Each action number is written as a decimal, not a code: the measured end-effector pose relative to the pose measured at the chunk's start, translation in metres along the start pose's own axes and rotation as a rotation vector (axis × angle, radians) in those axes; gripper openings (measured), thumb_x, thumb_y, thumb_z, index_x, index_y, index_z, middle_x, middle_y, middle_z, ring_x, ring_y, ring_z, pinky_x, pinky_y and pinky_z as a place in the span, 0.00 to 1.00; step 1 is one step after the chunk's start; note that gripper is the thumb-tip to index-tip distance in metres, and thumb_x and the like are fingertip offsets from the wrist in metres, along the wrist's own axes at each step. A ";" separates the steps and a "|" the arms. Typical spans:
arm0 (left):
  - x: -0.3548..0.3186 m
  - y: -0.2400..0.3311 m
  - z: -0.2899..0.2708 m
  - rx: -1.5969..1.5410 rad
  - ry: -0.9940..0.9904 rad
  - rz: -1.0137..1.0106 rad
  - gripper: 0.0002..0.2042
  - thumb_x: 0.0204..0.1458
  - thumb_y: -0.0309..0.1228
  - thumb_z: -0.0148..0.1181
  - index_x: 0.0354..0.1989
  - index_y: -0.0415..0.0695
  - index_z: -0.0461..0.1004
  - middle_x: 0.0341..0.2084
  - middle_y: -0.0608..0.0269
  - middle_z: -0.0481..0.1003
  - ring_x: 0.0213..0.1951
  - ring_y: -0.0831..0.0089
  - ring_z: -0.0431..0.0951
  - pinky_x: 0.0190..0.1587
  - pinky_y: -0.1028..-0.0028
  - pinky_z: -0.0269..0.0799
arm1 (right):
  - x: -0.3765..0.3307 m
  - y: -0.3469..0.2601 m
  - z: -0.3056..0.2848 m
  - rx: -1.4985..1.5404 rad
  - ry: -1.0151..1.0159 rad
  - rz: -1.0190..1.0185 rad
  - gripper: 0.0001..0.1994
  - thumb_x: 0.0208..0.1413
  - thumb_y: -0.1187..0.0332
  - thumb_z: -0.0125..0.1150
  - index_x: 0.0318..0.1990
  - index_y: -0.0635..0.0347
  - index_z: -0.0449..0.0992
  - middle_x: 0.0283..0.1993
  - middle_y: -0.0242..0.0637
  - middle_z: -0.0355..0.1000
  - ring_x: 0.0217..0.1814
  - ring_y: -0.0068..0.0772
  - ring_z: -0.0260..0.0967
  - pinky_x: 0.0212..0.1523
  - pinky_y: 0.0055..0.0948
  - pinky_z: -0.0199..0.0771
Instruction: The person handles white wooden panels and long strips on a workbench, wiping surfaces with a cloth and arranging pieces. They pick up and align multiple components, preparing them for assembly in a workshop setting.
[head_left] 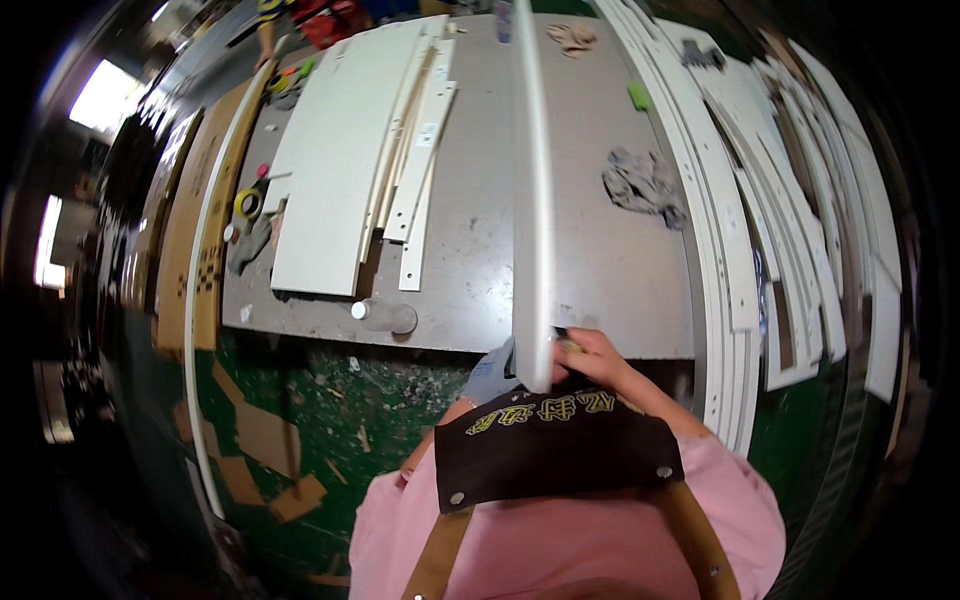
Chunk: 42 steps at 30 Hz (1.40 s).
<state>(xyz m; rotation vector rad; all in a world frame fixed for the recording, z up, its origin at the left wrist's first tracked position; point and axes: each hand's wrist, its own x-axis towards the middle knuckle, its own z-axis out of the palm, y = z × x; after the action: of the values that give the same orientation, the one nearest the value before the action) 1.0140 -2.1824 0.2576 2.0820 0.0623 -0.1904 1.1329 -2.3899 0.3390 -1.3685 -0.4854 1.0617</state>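
A long narrow white board (533,190) stands on its edge and runs from my chest out across the grey workbench (620,270). My left hand (490,375), in a grey glove, holds the left side of the board's near end. Pressed against the right side of that end is my bare right hand (592,358), its fingers curled around a small tan and dark tool (566,342). A dark apron bib and pink sleeves fill the lower middle of the view and hide both wrists.
On the bench lie a stack of white panels (330,150), several narrow strips (422,150), a yellow tape roll (247,203), a grey cylinder (385,317) and a crumpled rag (645,185). Many white boards (745,250) are stacked at right. Cardboard scraps (265,440) litter the green floor.
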 end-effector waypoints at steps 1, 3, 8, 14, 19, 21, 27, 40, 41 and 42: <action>0.002 0.026 -0.015 -0.091 0.108 0.148 0.29 0.50 0.40 0.64 0.58 0.38 0.66 0.40 0.41 0.77 0.41 0.51 0.79 0.43 0.60 0.73 | 0.015 0.013 0.006 0.116 -0.070 -0.036 0.09 0.65 0.69 0.48 0.41 0.64 0.72 0.36 0.35 0.75 0.36 0.22 0.73 0.39 0.23 0.72; -0.012 0.025 -0.024 -0.094 0.228 0.015 0.25 0.50 0.38 0.64 0.54 0.38 0.69 0.38 0.42 0.77 0.39 0.53 0.80 0.41 0.62 0.73 | 0.039 0.053 0.004 0.084 -0.036 0.045 0.10 0.66 0.66 0.48 0.44 0.64 0.72 0.45 0.39 0.76 0.43 0.24 0.74 0.44 0.24 0.74; -0.044 0.022 -0.043 -0.176 0.624 -0.205 0.09 0.52 0.29 0.63 0.37 0.35 0.77 0.30 0.51 0.80 0.31 0.67 0.81 0.33 0.71 0.73 | 0.053 0.144 -0.020 0.300 0.352 0.232 0.13 0.60 0.62 0.55 0.46 0.60 0.74 0.42 0.31 0.76 0.41 0.19 0.73 0.38 0.20 0.73; -0.046 0.057 -0.046 -0.466 0.751 -0.251 0.12 0.55 0.29 0.61 0.44 0.34 0.72 0.34 0.62 0.75 0.34 0.72 0.73 0.40 0.72 0.70 | 0.100 0.153 -0.040 0.366 0.554 0.138 0.15 0.64 0.60 0.51 0.53 0.57 0.72 0.44 0.30 0.76 0.44 0.21 0.73 0.39 0.24 0.72; -0.041 0.056 -0.056 -0.542 0.788 -0.112 0.07 0.57 0.27 0.53 0.41 0.37 0.71 0.18 0.70 0.61 0.19 0.81 0.58 0.23 0.78 0.54 | 0.141 0.131 -0.075 0.728 0.630 0.003 0.14 0.63 0.64 0.54 0.53 0.60 0.70 0.40 0.36 0.75 0.35 0.26 0.75 0.31 0.28 0.78; -0.049 0.028 -0.061 -0.558 0.729 -0.122 0.10 0.58 0.29 0.53 0.44 0.37 0.69 0.20 0.69 0.61 0.20 0.81 0.58 0.24 0.78 0.56 | 0.164 0.130 -0.082 0.736 0.702 -0.121 0.15 0.65 0.62 0.52 0.52 0.61 0.70 0.41 0.40 0.76 0.35 0.31 0.76 0.32 0.33 0.80; -0.092 -0.028 -0.050 -0.591 0.734 -0.208 0.07 0.57 0.30 0.54 0.37 0.41 0.66 0.20 0.69 0.61 0.21 0.79 0.59 0.25 0.77 0.56 | 0.159 0.077 -0.080 0.909 0.526 0.065 0.12 0.63 0.66 0.51 0.47 0.64 0.74 0.42 0.39 0.76 0.40 0.34 0.75 0.42 0.37 0.78; -0.107 -0.037 -0.070 -0.412 0.800 -0.413 0.09 0.53 0.33 0.57 0.32 0.40 0.70 0.24 0.62 0.69 0.26 0.72 0.67 0.30 0.74 0.64 | 0.203 0.065 -0.027 0.747 0.761 0.099 0.10 0.61 0.69 0.49 0.43 0.63 0.74 0.39 0.40 0.75 0.39 0.36 0.76 0.40 0.37 0.80; -0.108 -0.028 -0.073 -0.425 0.847 -0.404 0.09 0.52 0.33 0.58 0.34 0.39 0.71 0.26 0.61 0.70 0.28 0.71 0.69 0.32 0.73 0.65 | 0.206 0.064 -0.022 0.723 0.762 0.099 0.10 0.62 0.68 0.49 0.44 0.62 0.73 0.41 0.40 0.75 0.40 0.35 0.76 0.41 0.37 0.80; -0.107 -0.019 -0.076 -0.443 0.896 -0.399 0.09 0.51 0.32 0.58 0.35 0.38 0.72 0.28 0.60 0.71 0.30 0.70 0.70 0.33 0.71 0.67 | 0.210 0.062 -0.019 0.694 0.762 0.098 0.11 0.62 0.66 0.48 0.45 0.62 0.73 0.42 0.40 0.75 0.41 0.35 0.76 0.42 0.38 0.79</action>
<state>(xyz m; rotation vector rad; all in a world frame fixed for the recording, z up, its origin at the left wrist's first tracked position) 0.9140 -2.1036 0.2950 1.5451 0.9704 0.4894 1.2298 -2.2355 0.2165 -1.0523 0.4818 0.6106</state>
